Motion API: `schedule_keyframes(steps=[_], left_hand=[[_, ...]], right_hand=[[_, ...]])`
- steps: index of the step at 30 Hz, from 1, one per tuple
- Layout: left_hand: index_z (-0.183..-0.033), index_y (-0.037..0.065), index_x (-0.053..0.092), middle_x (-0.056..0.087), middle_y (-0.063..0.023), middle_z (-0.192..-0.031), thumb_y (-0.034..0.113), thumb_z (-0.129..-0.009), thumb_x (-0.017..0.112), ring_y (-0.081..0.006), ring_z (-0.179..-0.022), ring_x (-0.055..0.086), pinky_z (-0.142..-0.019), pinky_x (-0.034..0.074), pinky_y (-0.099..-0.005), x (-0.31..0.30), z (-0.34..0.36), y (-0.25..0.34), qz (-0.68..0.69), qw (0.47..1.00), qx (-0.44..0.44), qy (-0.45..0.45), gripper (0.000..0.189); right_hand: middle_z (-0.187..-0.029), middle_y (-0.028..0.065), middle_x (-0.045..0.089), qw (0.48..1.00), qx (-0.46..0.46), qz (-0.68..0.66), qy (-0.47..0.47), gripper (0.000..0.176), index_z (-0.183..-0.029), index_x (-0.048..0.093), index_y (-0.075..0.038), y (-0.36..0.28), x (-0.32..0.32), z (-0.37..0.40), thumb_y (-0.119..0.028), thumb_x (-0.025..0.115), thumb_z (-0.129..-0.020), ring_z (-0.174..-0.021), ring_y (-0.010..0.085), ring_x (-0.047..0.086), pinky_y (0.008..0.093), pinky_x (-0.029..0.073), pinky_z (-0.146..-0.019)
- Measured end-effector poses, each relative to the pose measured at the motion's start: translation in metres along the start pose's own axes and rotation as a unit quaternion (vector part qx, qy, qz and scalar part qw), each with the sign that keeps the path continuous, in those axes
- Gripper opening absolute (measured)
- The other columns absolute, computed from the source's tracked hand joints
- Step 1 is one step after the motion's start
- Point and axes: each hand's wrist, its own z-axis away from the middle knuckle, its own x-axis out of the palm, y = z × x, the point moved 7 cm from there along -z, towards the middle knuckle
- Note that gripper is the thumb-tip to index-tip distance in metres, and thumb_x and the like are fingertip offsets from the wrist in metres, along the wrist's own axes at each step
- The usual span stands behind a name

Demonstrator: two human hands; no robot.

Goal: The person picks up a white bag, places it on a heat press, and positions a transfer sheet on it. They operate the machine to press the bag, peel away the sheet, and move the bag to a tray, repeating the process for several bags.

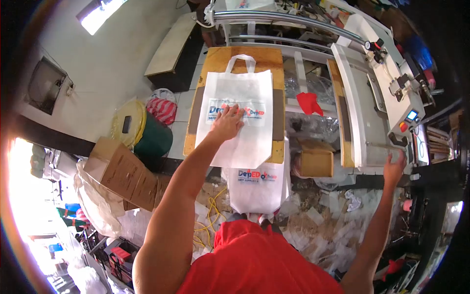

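Observation:
My left hand (227,122) lies flat with fingers spread on a white bag (240,147), partly covering its printed DepED lettering. The bag rests on a wooden board (215,59) with its loop handle (241,60) pointing away from me. Over on the right, my right hand (393,169) is raised just below the black handle (399,140) of a white heat press machine (360,108). Its fingers look apart, with nothing visible in them. A second printed white bag (257,193) hangs below the board's near edge.
A red cloth (309,104) lies on the frame between board and press. Beneath it is an open cardboard box (316,161). On the left stand a larger carton (120,171) and a green bin (152,139). Scraps and a yellow cord (213,213) litter the floor.

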Motion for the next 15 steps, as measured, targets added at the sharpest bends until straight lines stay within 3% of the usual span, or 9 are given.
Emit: schedule_keyframes(steps=[6,9,11,13,15], left_hand=[[-0.136,0.016,0.050,0.047,-0.0162,-0.137,0.046,-0.078,0.072,-0.0380,-0.130,0.042,-0.108,0.036,-0.0483,0.001,-0.030,-0.012,0.038,0.996,-0.014,-0.074,0.069],[-0.135,0.030,0.050,0.044,-0.0083,-0.139,0.040,-0.068,0.080,-0.0379,-0.126,0.044,-0.094,0.050,-0.0547,0.019,-0.046,-0.020,0.013,0.990,-0.037,-0.138,0.073],[-0.134,0.028,0.051,0.044,-0.0081,-0.139,0.040,-0.068,0.081,-0.0385,-0.126,0.044,-0.095,0.049,-0.0551,-0.007,-0.045,-0.009,0.016,0.986,-0.065,-0.155,0.073],[-0.133,0.026,0.052,0.044,-0.0079,-0.140,0.039,-0.067,0.081,-0.0391,-0.127,0.043,-0.096,0.048,-0.0555,-0.012,-0.035,-0.004,0.017,0.980,-0.093,-0.176,0.073],[-0.127,0.018,0.058,0.046,-0.0082,-0.140,0.037,-0.071,0.079,-0.0370,-0.130,0.042,-0.099,0.045,-0.0556,-0.019,-0.024,-0.004,0.067,0.990,-0.076,-0.101,0.062]], right_hand=[[-0.119,0.0222,0.055,0.999,-0.046,-0.003,-0.004,0.044,-0.120,0.050,0.000,0.040,0.047,-0.026,-0.019,0.069,-0.085,-0.116,0.0411,0.050,0.0487,0.040,-0.100],[-0.119,0.0217,0.055,0.999,0.004,0.011,-0.049,0.046,-0.121,0.049,0.001,0.046,0.043,-0.032,-0.020,0.069,-0.085,-0.116,0.0412,0.050,0.0485,0.041,-0.100],[-0.119,0.0218,0.055,0.997,-0.071,0.012,0.016,0.044,-0.120,0.050,0.000,0.028,0.027,-0.032,-0.019,0.068,-0.084,-0.117,0.0412,0.050,0.0480,0.041,-0.100],[-0.120,0.0218,0.054,0.999,-0.043,0.008,-0.006,0.044,-0.121,0.050,-0.001,0.014,0.019,-0.032,-0.018,0.068,-0.084,-0.118,0.0411,0.049,0.0478,0.041,-0.101],[-0.121,0.0219,0.054,1.000,-0.014,0.001,-0.024,0.045,-0.122,0.051,-0.001,0.000,0.008,-0.033,-0.017,0.068,-0.084,-0.119,0.0410,0.049,0.0476,0.041,-0.101]])
